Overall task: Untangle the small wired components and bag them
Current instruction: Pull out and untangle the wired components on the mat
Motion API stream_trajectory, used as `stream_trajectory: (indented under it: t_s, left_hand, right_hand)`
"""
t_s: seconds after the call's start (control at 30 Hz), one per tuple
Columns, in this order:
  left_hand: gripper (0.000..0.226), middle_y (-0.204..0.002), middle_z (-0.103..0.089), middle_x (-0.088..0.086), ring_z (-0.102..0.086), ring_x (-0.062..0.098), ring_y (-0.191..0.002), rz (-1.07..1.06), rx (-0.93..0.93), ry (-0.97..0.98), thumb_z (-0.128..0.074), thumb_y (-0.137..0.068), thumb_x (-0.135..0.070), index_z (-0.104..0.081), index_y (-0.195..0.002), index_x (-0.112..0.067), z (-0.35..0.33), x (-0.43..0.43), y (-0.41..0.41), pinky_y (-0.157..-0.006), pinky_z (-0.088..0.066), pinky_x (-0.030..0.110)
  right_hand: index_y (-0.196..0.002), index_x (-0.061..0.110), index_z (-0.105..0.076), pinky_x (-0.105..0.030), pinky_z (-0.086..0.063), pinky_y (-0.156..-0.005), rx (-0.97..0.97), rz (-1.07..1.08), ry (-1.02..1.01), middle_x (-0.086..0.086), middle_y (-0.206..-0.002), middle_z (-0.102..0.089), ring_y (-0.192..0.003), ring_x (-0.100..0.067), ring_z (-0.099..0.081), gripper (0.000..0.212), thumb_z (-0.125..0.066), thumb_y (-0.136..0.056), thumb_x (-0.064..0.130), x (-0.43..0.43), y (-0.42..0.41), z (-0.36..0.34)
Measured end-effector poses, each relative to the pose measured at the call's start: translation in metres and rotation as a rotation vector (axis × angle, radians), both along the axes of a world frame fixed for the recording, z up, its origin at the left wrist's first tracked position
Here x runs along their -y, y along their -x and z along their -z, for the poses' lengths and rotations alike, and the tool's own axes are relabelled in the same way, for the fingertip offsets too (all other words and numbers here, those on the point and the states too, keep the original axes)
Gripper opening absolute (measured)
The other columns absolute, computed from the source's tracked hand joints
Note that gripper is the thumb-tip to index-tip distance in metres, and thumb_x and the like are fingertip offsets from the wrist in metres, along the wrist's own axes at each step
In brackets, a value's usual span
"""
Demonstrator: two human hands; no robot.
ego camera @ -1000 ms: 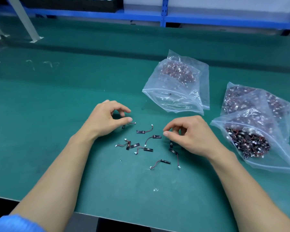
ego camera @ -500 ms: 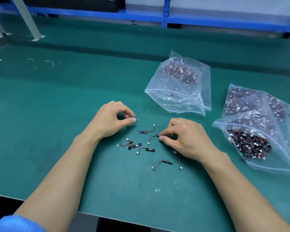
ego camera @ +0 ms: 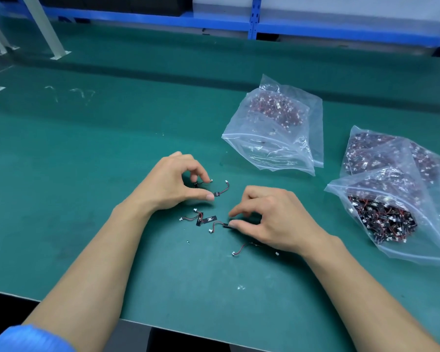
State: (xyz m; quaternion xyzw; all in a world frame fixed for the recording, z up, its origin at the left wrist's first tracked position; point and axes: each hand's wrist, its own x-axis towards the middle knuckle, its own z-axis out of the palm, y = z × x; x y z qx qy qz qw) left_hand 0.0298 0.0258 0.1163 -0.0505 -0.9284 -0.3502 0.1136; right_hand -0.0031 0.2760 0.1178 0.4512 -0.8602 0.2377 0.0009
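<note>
Sleeve (ego camera: 28,339): blue cuff, bottom-left corner.
Right hand (ego camera: 272,219): fingers curled, thumb and forefinger pinching the black end of a wired component (ego camera: 217,226) on the green mat (ego camera: 87,199).
Loose components (ego camera: 203,219): scattered on the mat between both hands.
Left hand (ego camera: 170,184): fingers curled over a second component (ego camera: 197,184), white plug showing beside the forefinger.
Open bag (ego camera: 391,224): full, right of the right hand.
Far bags (ego camera: 277,128): clear, filled, beyond.

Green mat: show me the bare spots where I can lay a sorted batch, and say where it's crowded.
Bare: the wide stretch of green mat left of the left hand, out to the white frame legs; also the far band below the blue shelf. Crowded: loose components between it and the right hand; plastic bags fill the right side.
</note>
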Motion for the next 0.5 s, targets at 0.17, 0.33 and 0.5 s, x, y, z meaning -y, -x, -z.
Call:
stream_trajectory:
  t_s: [0.17, 0.33, 0.5]
  left_hand:
    - [0.057, -0.084, -0.057, -0.015, -0.048, 0.007, -0.091, 0.054, 0.133, 0.073, -0.093, -0.036, -0.058, -0.069, -0.085, -0.04, -0.008, 0.006, -0.007, -0.071, -0.037, 0.017]
    - [0.067, -0.089, -0.055, -0.017, -0.044, 0.005, -0.094, 0.057, 0.224, 0.121, -0.096, -0.033, -0.057, -0.067, -0.093, -0.045, -0.01, 0.01, -0.008, -0.074, -0.039, 0.021]
    - [0.079, -0.089, -0.053, -0.024, -0.046, 0.006, -0.092, 0.064, 0.288, 0.071, -0.088, -0.027, -0.069, -0.064, -0.1, -0.049, -0.012, 0.017, -0.011, -0.076, -0.042, 0.029]
  right_hand:
    - [-0.089, 0.037, -0.077, -0.033, -0.048, -0.066, 0.019, -0.043, -0.072, 0.011, -0.078, -0.058, -0.076, -0.005, -0.053, 0.006, -0.072, -0.087, 0.039, 0.0, 0.001, -0.001]
    - [-0.08, 0.035, -0.072, -0.032, -0.049, -0.065, 0.014, 0.017, -0.074, 0.014, -0.072, -0.055, -0.071, -0.005, -0.048, 0.005, -0.07, -0.081, 0.031, -0.008, 0.004, -0.003]
    - [-0.081, 0.035, -0.074, -0.033, -0.05, -0.066, 0.027, 0.034, -0.043, 0.013, -0.075, -0.057, -0.07, -0.006, -0.049, 0.004, -0.07, -0.082, 0.034, -0.009, 0.005, -0.005]
